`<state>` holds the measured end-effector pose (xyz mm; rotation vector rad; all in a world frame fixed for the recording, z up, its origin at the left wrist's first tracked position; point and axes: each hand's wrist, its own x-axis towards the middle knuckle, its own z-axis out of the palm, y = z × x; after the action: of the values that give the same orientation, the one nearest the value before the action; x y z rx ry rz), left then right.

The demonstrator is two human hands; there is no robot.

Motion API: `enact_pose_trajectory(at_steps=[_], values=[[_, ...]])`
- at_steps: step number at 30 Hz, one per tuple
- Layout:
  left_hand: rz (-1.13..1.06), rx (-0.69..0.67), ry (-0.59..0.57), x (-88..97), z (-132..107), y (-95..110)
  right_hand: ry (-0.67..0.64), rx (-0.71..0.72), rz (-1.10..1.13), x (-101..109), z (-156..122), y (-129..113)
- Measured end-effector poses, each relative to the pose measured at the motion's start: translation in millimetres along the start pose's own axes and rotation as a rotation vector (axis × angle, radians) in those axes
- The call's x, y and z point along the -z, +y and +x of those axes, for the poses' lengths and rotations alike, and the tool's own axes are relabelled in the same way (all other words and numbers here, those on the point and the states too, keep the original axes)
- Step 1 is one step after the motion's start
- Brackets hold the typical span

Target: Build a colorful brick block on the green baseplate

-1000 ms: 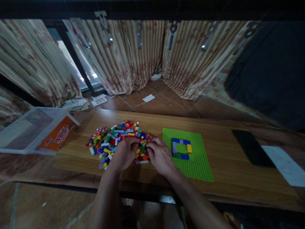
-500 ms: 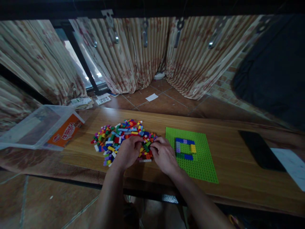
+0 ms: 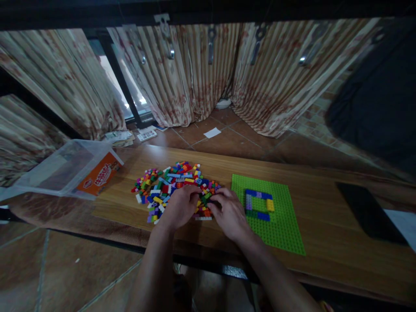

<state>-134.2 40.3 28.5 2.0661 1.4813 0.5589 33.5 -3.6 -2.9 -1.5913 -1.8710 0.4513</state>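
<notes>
A heap of small coloured toy bricks (image 3: 162, 189) lies on the wooden table. Over its near right part is my left hand (image 3: 184, 206), fingers curled and thumb drawn in; what it pinches, if anything, is hidden. Facing it from the right, my right hand (image 3: 229, 212) reaches into the heap's edge beside dark green bricks (image 3: 205, 198). Its thumb and forefinger are apart, and no brick shows between them. Right of that hand lies a green baseplate (image 3: 282, 234) bearing a rectangular ring of blue, purple, green and yellow bricks (image 3: 264, 216).
A clear plastic box (image 3: 61, 173) with an orange label stands at the table's left end. Towards the right lie a black flat object (image 3: 368, 212) and a white sheet (image 3: 403, 223). Patterned curtains (image 3: 195, 82) hang beyond the table, and papers (image 3: 212, 132) lie on the tiled floor.
The whole view has shifted slightly, so everything sits further right. My right thumb and forefinger have spread a little; my left hand stays curled at the heap.
</notes>
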Motion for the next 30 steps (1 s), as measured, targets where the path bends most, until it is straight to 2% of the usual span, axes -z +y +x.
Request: enact_pose_trajectory(at_steps=[11,22,27,30], values=[[-0.023,-0.012,0.0,0.4,-1,-1,-0.042,0.021,0.007,1,-2,3],[-0.018,0.005,0.01,0.2,-1,-1,0.061,0.013,0.082,6,1,9],[-0.035,-0.013,0.079,4.2,-2,-5,0.141,-0.017,0.067,10,2,13],[-0.042,0.031,0.208,9.8,0,-11,0.17,-0.029,0.044,11,3,16]])
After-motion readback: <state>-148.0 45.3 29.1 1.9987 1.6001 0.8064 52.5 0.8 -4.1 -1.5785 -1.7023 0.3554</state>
